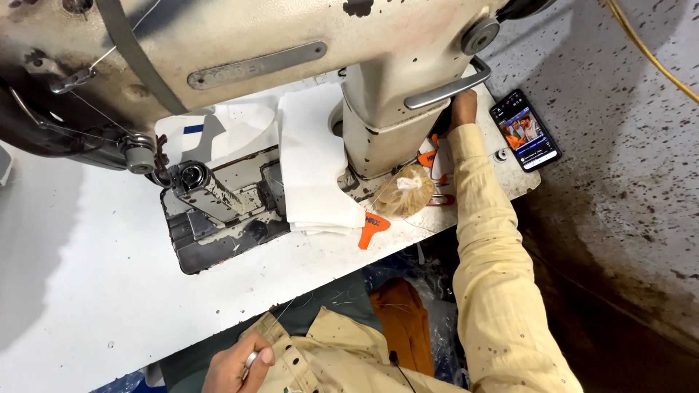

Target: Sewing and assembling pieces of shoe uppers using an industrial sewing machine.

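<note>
My right hand (463, 108) reaches far back behind the pillar of a worn cream sewing machine (240, 44), next to its metal lever (448, 89); the fingers are hidden by the machine body. My left hand (237, 367) rests low at the table's front edge, against my yellow shirt, fingers curled on a small silver metal object (250, 359). A stack of white fabric pieces (314, 164) lies on the machine bed, beside the presser foot area (191, 178).
A phone (525, 129) with a lit screen lies at the table's right corner. An orange thread clipper (371, 228), a clear bag of tan stuff (405, 192) and orange-handled tools (431, 156) sit near the pillar. Speckled floor lies to the right, with a yellow cable (648, 51).
</note>
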